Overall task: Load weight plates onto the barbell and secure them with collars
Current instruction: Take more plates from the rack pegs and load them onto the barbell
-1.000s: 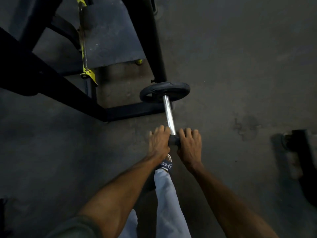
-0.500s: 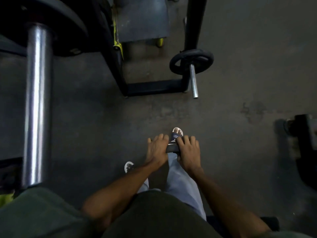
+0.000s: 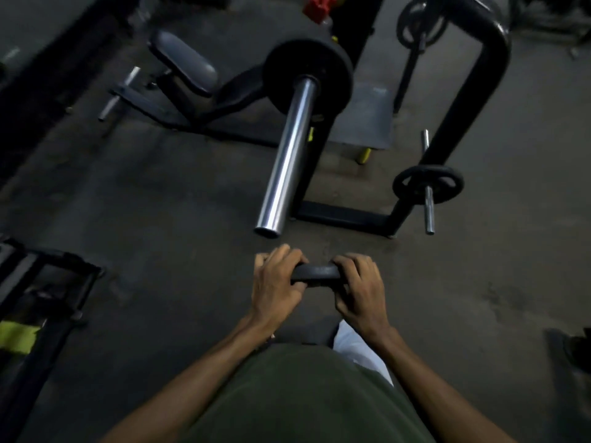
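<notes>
A small black weight plate (image 3: 316,274) is held edge-on between my left hand (image 3: 275,282) and my right hand (image 3: 359,287), both gripping its rim, a short way in front of my torso. Just beyond it is the open end of the chrome barbell sleeve (image 3: 289,155), which points toward me. A large black plate (image 3: 308,76) sits at the far end of that sleeve. The small plate is below and slightly right of the sleeve's tip and does not touch it.
A black rack frame (image 3: 463,100) stands to the right, with a small plate (image 3: 428,184) on a thin storage peg (image 3: 429,212). Behind the barbell, at the left, is a padded seat (image 3: 184,63). A dark frame with a yellow patch (image 3: 19,337) lies at the left edge.
Both hands pulled the small plate off the thin storage peg and raised it. My view swung up and left, so the barbell sleeve now lies straight ahead of the plate.
</notes>
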